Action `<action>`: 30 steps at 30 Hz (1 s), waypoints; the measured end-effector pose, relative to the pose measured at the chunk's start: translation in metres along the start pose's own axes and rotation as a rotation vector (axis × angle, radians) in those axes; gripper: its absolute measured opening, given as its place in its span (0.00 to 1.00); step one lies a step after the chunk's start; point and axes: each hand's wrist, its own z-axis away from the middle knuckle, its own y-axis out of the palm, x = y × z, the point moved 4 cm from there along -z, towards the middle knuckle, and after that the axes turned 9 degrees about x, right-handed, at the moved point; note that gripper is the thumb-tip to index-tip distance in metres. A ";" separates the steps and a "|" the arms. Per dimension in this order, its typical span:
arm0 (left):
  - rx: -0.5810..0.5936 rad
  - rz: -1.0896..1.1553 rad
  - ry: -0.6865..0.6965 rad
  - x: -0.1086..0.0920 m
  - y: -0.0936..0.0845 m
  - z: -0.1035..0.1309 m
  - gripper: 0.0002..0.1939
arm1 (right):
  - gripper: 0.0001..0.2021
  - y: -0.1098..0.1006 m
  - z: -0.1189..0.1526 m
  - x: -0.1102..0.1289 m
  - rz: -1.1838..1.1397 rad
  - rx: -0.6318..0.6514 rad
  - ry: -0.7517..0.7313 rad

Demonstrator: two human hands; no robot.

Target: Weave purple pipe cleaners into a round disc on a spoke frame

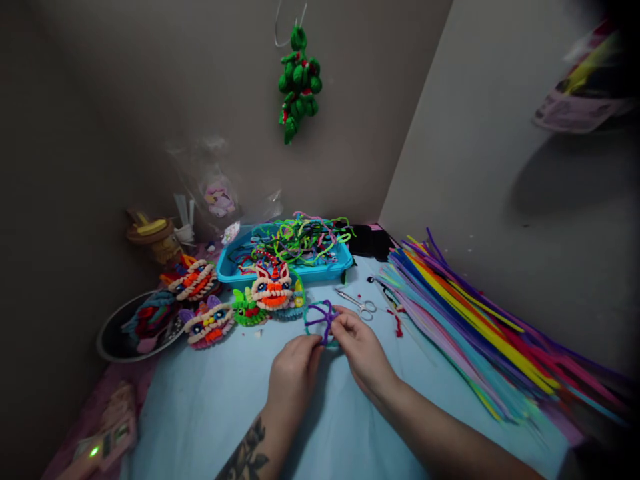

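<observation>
Both of my hands hold a small looped shape of purple and teal pipe cleaners (pixel 326 313) above the light blue table cover. My left hand (pixel 295 370) pinches its lower left edge between thumb and fingers. On the right side, my right hand (pixel 361 347) grips it with closed fingertips, which hide part of the loops. Just beyond my right hand lie small scissors (pixel 356 301). Finished lion-like pipe cleaner heads, among them a cream and orange one (pixel 273 288) and a green one (pixel 246 307), sit to the left of the loops.
A blue tray (pixel 285 275) of tangled pipe cleaner pieces stands at the back. Long coloured pipe cleaners (pixel 470 320) are spread along the right. A metal bowl (pixel 113 340) of dark red and blue pieces sits left, and a green ornament (pixel 300 83) hangs on the wall.
</observation>
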 end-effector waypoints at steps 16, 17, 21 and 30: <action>0.012 -0.074 0.146 0.002 0.002 0.001 0.20 | 0.18 -0.001 -0.002 -0.002 -0.113 -0.010 0.083; 0.012 -0.050 0.134 0.002 0.002 0.000 0.20 | 0.17 -0.001 -0.002 -0.001 -0.113 -0.011 0.084; 0.034 0.104 0.008 0.002 0.002 -0.003 0.14 | 0.14 -0.003 -0.002 0.001 -0.034 -0.024 0.049; 0.054 0.530 -0.328 0.006 0.005 -0.010 0.08 | 0.11 -0.004 0.000 0.007 0.111 0.006 -0.007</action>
